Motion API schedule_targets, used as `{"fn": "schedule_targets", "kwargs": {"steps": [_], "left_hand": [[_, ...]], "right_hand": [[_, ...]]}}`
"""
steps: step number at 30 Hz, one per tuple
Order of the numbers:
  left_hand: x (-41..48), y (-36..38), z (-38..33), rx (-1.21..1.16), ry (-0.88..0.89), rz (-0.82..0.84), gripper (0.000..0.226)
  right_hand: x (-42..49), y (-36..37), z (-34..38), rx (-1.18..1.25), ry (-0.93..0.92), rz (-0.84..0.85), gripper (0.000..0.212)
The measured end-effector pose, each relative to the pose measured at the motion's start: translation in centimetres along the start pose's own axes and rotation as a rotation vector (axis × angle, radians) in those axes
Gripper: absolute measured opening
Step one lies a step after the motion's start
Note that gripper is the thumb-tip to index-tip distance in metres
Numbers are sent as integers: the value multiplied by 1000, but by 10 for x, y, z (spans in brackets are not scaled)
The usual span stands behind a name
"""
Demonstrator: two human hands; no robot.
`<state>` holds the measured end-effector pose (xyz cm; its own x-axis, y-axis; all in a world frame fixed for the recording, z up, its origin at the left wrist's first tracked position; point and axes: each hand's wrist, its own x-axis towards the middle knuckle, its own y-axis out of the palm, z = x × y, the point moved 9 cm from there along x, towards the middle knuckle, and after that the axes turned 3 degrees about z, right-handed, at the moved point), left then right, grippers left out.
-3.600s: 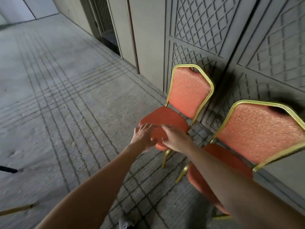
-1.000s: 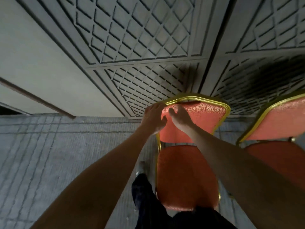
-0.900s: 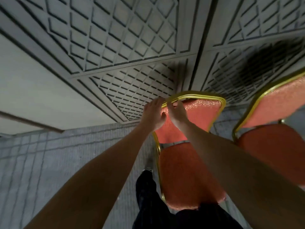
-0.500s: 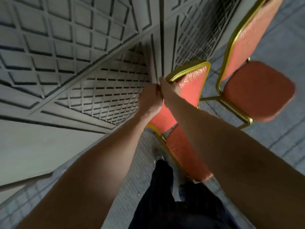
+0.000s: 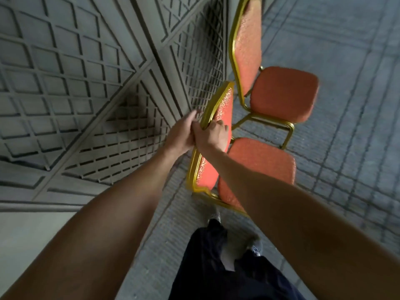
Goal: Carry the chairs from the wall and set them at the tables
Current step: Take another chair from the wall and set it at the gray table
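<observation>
Grey panelled wall [image 5: 86, 83] is filling the view from 9 to 11 o'clock. At centre, the left hand [image 5: 183, 137] is curling round the gold frame [image 5: 217, 100] of the near chair [image 5: 259, 167], and the right hand [image 5: 211, 137], touching it, is gripping the same top edge. That chair is standing on the carpet [image 5: 357, 148], just beside the wall. With both hands bunching at one corner, it is likely to swing when lifted, scraping the wall or snagging the second chair [image 5: 283, 94] at 1 o'clock.
</observation>
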<state>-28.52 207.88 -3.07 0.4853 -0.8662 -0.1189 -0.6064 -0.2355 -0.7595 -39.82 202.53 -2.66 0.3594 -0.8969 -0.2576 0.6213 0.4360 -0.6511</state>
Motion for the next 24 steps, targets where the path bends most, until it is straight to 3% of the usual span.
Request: {"fn": "schedule_targets", "kwargs": {"steps": [3, 5, 8, 11, 16, 20, 24], "left_hand": [[-13, -3, -31, 335, 248, 116, 49], [-17, -16, -45, 473, 354, 64, 57], [-17, -28, -65, 456, 496, 12, 55], [-21, -19, -81, 572, 713, 111, 58], [-54, -9, -95, 603, 903, 188, 7], [-90, -2, -104, 615, 928, 120, 26], [-143, 7, -129, 572, 1050, 85, 30]], "right_hand": [[-27, -7, -9, 23, 4, 9, 56], [-44, -8, -12, 26, 13, -1, 57], [-66, -8, -15, 7, 25, -43, 48], [-88, -7, -17, -7, 58, -78, 43], [-128, -18, -22, -85, 141, -182, 42], [-163, -38, -37, -96, 219, -235, 53], [-207, -68, -57, -177, 264, -287, 47]]}}
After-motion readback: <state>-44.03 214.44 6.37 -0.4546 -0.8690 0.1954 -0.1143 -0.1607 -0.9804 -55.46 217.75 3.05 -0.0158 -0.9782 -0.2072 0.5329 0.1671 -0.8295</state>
